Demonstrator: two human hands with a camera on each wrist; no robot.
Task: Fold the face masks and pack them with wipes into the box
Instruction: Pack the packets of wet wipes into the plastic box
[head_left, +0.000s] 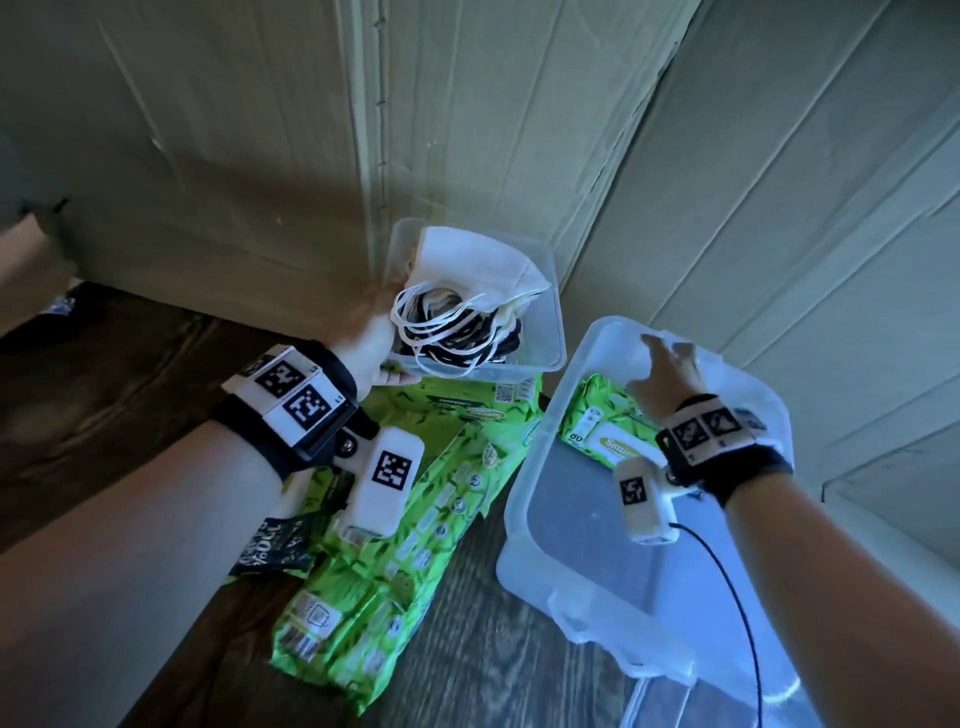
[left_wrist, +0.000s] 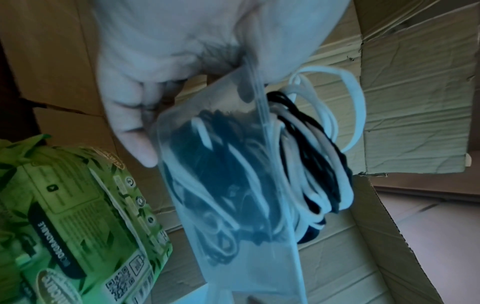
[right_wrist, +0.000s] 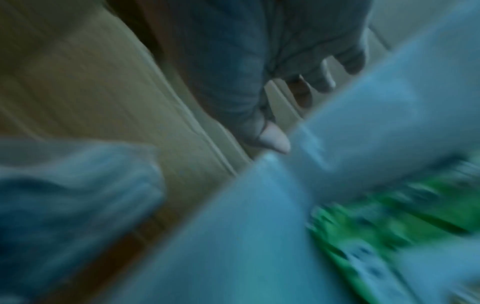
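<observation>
Cardboard flaps wall in a dark wood floor. Head view: left hand at 9 o'clock of a small clear tub, fingers under, thumb over the rim, pinching it; tub holds white and black face masks. Left wrist cam shows the ear loops spilling out, plus "BIODEGRADABLE" and a QR code on the loose green wipes packs. Big clear box at 3 o'clock holds one wipes pack, label partly covered, "80" readable. Right hand spread, fingertips on box's far rim. Right wrist cam blurred; brand text too small to read.
</observation>
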